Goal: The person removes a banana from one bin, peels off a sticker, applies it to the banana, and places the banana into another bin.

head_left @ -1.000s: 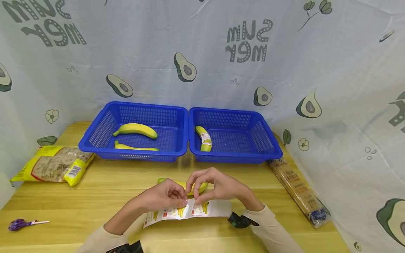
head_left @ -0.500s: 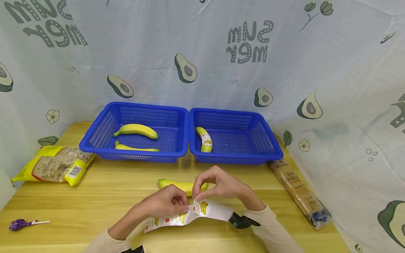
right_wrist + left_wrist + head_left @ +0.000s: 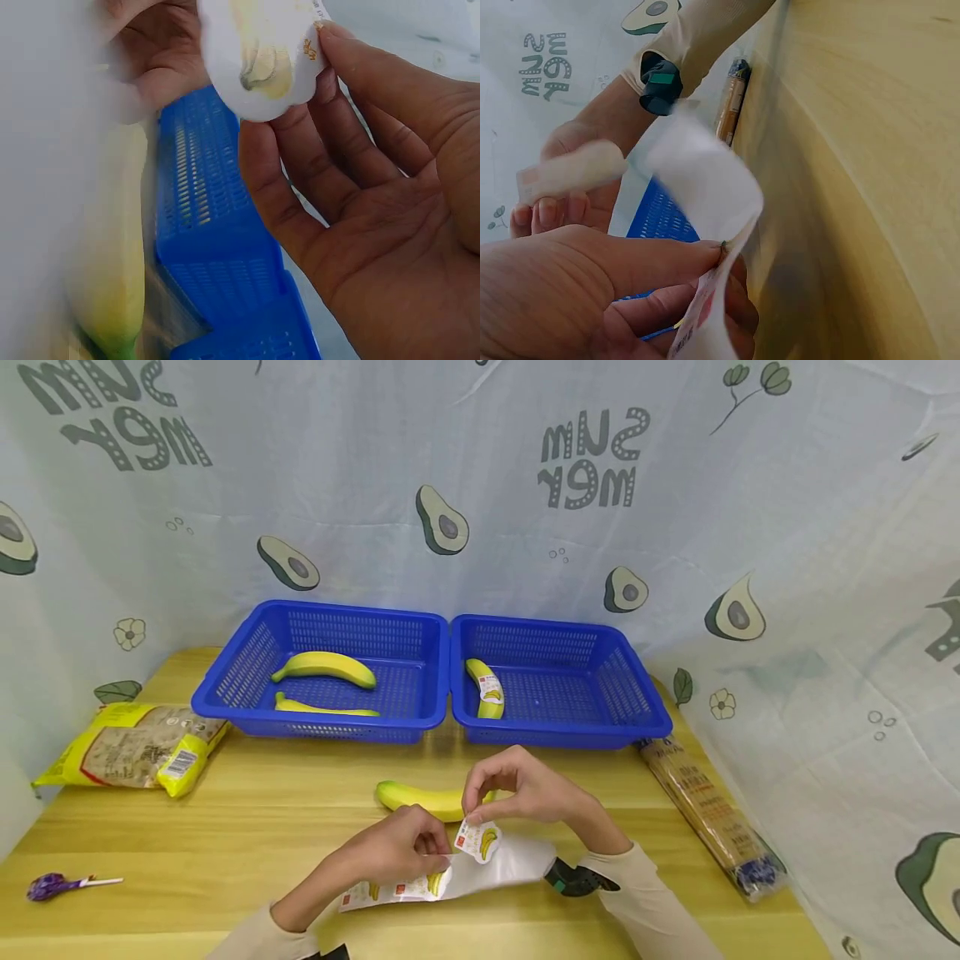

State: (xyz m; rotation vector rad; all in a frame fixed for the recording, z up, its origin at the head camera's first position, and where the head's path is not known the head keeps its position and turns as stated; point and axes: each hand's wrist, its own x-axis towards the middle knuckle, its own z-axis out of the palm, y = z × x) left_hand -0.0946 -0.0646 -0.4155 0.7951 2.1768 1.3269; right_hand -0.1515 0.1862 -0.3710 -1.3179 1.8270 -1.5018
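My right hand (image 3: 525, 789) pinches a single banana sticker (image 3: 477, 841) by its edge between thumb and fingers; in the right wrist view the sticker (image 3: 262, 64) is off its backing. The left hand (image 3: 397, 852) grips a white sticker strip (image 3: 517, 864), thumb on top, as the left wrist view shows. Several printed stickers stay on the strip's left part, while its right part is bare backing that curls up. Just beyond both hands a yellow banana (image 3: 423, 800) lies on the wooden table (image 3: 247, 843), its right end partly behind the right hand.
Behind are two blue baskets, the left one (image 3: 322, 729) with two bananas (image 3: 324, 667) and the right one (image 3: 570, 737) with a stickered banana (image 3: 487, 689). A yellow food bag (image 3: 135, 747) lies left, a lollipop (image 3: 67, 885) front left, and a noodle pack (image 3: 712, 814) right.
The right hand has lifted the sticker away from the strip, which now shows bare backing there. The left hand has kept its grip and shifted slightly right and down.
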